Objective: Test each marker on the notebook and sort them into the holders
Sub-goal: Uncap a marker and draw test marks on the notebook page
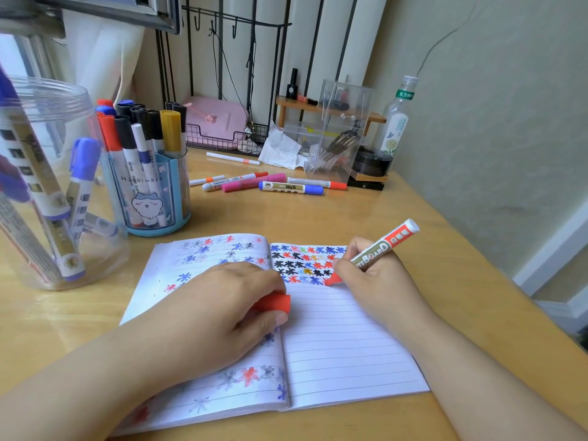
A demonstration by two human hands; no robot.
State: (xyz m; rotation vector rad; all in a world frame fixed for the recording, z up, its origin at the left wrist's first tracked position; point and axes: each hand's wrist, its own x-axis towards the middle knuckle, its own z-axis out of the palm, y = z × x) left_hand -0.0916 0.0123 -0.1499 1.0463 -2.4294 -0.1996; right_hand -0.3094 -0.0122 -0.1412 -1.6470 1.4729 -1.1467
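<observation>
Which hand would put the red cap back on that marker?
Probably the left hand: it already holds the red cap beside the marker that the right hand grips, tip on the notebook.

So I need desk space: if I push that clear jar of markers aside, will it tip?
The clear jar probably slides rather than tips: its base looks wide. The markers inside lean loosely, so they would likely rattle and shift.

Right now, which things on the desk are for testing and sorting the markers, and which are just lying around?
For the job: red marker in the right hand, red cap in the left hand, notebook, blue holder, clear jar, loose markers.

Just lying about: bottle, crumpled tissue, pink box.
</observation>
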